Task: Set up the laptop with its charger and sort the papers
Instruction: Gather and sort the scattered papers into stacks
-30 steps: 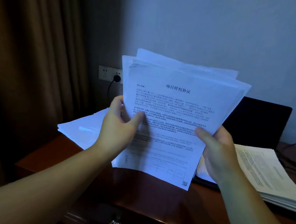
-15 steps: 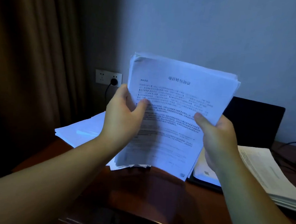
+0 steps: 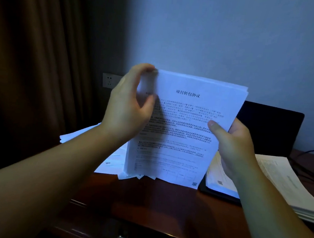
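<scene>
- I am looking down at a dark wooden desk (image 3: 146, 201) that is stretching out beneath both of my hands, with a brown curtain (image 3: 35, 73) hanging well off to the outside of my left hand.
- A thick pile of printed pages (image 3: 287, 185) is lying flat on the desk just beyond and outside my right hand, and a looser spread of white sheets (image 3: 80, 135) is lying behind my left forearm.
- I am holding a stack of papers (image 3: 181, 135) upright between my hands, its bottom edge resting on the desk and its printed front facing me.
- The laptop (image 3: 270, 126) is standing open behind my right hand, its dark screen partly hidden by the stack.
- My left hand (image 3: 127, 113) is curling over the stack's top near corner, fingertips touching its upper edge, thumb lying on the front page.
- My right hand (image 3: 234, 143) is gripping the stack's far edge, thumb pressing on the front and fingers wrapping behind.
- A wall socket (image 3: 109, 80) is sitting just beyond my left hand.
</scene>
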`<state>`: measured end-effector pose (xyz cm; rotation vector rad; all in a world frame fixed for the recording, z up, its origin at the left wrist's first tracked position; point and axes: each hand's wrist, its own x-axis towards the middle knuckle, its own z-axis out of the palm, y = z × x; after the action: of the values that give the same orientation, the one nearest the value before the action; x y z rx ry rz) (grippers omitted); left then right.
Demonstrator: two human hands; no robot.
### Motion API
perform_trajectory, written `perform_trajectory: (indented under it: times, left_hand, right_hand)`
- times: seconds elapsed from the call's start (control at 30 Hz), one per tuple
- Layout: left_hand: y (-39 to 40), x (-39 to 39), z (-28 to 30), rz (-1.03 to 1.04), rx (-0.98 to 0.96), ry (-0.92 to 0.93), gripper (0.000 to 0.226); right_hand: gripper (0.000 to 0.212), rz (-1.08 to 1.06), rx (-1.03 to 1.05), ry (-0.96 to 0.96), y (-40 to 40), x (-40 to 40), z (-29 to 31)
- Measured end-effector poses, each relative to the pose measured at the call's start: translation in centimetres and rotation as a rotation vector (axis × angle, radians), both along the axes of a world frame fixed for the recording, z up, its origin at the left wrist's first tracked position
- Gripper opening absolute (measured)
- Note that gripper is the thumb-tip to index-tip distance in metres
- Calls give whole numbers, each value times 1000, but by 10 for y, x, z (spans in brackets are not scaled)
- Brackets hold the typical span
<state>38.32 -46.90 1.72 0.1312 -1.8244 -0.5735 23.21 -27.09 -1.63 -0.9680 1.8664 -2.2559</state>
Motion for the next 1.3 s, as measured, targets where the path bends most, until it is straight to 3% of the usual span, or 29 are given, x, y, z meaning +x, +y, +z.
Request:
perform_trajectory:
  times: [0.07,0.2,0.57,0.73,0.83,0.97,1.13,1.3]
  left_hand:
    - [-1,-1,-2,24,4,-29,53]
    - [-3,0,2,25,41,-40,64]
    - [-6,-8,14,22,37,-135,52]
    - [-5,-12,-9,-177,271,-67,75]
    - [-6,-18,-50,-285,515,-157,67]
    - [-2,-15,-112,-169,635,-348,50]
    - [0,-11,-149,-85,706,-481,26]
    - [2,-15,-136,-53,666,-479,27]
  right_hand:
    - [25,25,13,-28,-1,-1,-6]
    - [23,61,43,-75,-2,-3,-17]
    - [25,102,94,-115,-3,-7,-30]
    - [26,106,136,-150,-3,-7,-40]
    - [25,104,202,-157,-2,-7,-49]
    - [24,107,366,-105,2,-8,-62]
    - [26,107,568,-15,7,-5,-63]
    - [20,75,643,66,10,-6,-55]
